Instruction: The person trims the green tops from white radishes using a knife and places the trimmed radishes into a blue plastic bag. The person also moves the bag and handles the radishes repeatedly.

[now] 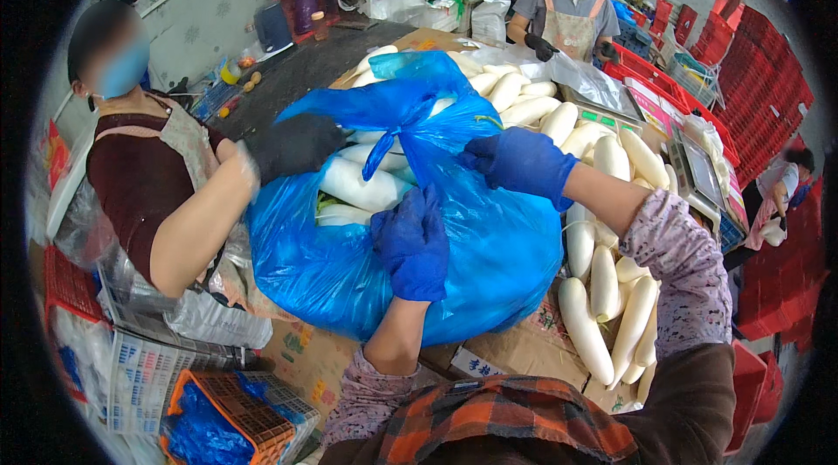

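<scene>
A large blue plastic bag filled with white radishes lies in front of me, a knot tied in its top. Through a wide gap on the bag's left side, several white radishes show, with a bit of green leaf. My left hand, in a blue glove, grips the film at the right edge of that gap. Higher up and to the right, my right hand, also gloved in blue, is closed on the bag's upper right side; its fingertips are partly hidden. A co-worker's black-gloved hand reaches to the gap from the left.
Loose white radishes are piled along the right on cardboard. Digital scales stand beyond them. Another co-worker handles clear plastic at the back. An orange-rimmed crate stands at lower left, red crates at right.
</scene>
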A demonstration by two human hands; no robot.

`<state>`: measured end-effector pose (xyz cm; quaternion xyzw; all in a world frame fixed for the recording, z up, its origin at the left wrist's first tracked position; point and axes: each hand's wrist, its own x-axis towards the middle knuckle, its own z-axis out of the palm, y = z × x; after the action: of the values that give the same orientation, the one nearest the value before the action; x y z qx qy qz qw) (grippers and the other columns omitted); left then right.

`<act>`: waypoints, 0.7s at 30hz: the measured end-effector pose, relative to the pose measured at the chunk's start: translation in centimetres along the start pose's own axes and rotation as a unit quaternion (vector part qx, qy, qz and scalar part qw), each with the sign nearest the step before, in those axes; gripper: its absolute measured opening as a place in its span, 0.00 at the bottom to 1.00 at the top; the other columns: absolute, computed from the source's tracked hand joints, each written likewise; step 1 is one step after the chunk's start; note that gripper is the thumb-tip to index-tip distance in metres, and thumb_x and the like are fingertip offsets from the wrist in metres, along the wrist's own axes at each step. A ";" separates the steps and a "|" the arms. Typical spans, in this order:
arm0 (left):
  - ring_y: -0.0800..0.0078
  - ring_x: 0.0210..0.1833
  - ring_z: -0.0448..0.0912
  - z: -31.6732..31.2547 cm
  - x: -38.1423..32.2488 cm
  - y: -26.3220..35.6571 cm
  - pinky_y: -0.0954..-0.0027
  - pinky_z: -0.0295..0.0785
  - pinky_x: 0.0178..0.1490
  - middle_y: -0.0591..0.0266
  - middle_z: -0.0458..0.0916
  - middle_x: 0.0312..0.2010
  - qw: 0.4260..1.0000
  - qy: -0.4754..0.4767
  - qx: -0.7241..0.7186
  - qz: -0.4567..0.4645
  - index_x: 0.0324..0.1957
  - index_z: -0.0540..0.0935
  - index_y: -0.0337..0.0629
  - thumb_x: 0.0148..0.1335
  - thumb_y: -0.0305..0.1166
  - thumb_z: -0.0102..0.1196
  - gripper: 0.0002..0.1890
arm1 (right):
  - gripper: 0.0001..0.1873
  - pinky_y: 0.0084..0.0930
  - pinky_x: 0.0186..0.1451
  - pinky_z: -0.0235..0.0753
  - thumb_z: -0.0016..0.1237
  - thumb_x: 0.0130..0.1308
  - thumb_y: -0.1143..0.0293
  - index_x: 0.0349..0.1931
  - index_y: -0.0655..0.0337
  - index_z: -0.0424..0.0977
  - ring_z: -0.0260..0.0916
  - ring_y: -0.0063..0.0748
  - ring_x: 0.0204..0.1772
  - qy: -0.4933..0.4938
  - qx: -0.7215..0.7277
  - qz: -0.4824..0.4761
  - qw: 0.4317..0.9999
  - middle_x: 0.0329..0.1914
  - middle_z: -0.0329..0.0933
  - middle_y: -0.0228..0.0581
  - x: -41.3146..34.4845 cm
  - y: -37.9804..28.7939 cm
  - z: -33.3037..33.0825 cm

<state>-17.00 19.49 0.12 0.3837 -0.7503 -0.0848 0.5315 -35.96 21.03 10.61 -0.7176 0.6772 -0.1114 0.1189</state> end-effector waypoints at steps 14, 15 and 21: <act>0.51 0.27 0.73 -0.2 -0.4 0.8 0.52 0.65 0.34 0.52 0.75 0.23 0.987 0.009 0.108 0.116 0.34 0.79 0.45 0.59 0.35 0.56 0.06 | 0.15 0.35 0.56 0.72 0.47 0.68 0.65 0.51 0.59 0.77 0.76 0.42 0.50 0.135 0.087 -0.228 0.960 0.48 0.79 0.49 2.6 2.0 3.5; 0.52 0.27 0.73 -0.3 -0.5 0.7 0.53 0.65 0.33 0.52 0.74 0.22 0.985 0.009 0.117 0.123 0.34 0.79 0.44 0.59 0.35 0.55 0.06 | 0.13 0.35 0.56 0.72 0.46 0.67 0.67 0.49 0.59 0.78 0.75 0.44 0.49 0.147 0.122 -0.237 0.953 0.49 0.78 0.50 2.5 2.3 3.0; 0.49 0.27 0.73 0.1 -1.2 1.4 0.50 0.66 0.33 0.51 0.74 0.22 0.991 -0.031 0.094 0.095 0.38 0.77 0.37 0.61 0.39 0.57 0.14 | 0.20 0.16 0.25 0.60 0.36 0.74 0.48 0.39 0.54 0.75 0.60 0.14 0.24 0.358 0.470 0.041 0.806 0.24 0.68 0.24 -8.2 9.4 -6.1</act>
<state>-17.64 21.19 -0.06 0.3562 -0.8043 0.0249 0.4750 -47.28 28.60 13.38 -0.4549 0.5655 -0.6598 0.1948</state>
